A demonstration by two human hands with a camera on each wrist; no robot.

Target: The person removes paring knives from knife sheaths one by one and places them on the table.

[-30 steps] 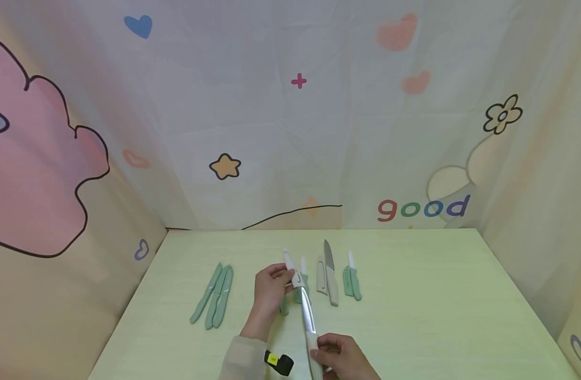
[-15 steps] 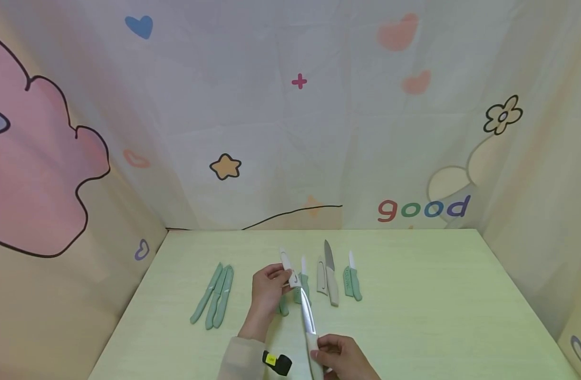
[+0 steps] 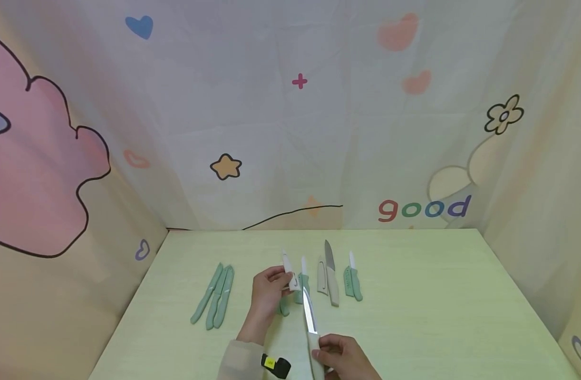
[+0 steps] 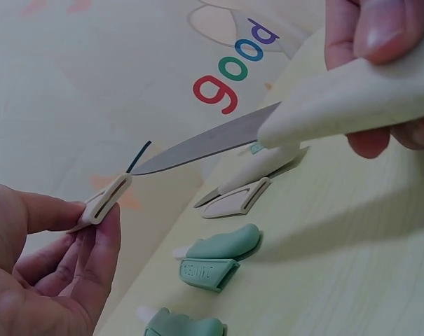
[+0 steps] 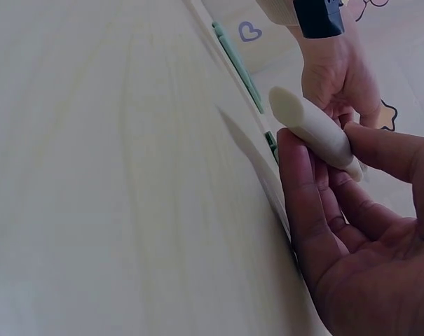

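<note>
My left hand (image 3: 268, 291) pinches a white knife sheath (image 4: 106, 199) between thumb and fingers, its slotted mouth facing the blade. In my right hand (image 3: 344, 357) is a kitchen knife (image 4: 345, 105), gripped by its white handle (image 5: 317, 129). The bare steel blade (image 3: 309, 312) points away toward the sheath, and in the left wrist view its tip is right at the sheath's mouth. Both hands are raised over the table. Behind the left hand, a green handle (image 3: 284, 306) shows partly hidden.
On the pale table (image 3: 438, 316) several green knives (image 3: 217, 298) lie at left. Behind the hands lie a green paring knife (image 3: 305, 282) with its sheath, a white-handled knife (image 3: 332, 279) beside a white sheath (image 3: 321, 277), and another green knife (image 3: 355, 285) next to its green sheath (image 3: 348, 282).
The sheath in my left hand has shifted slightly left and then swung more upright, with a little more gap from the blade in the head view. The right hand has barely moved.
</note>
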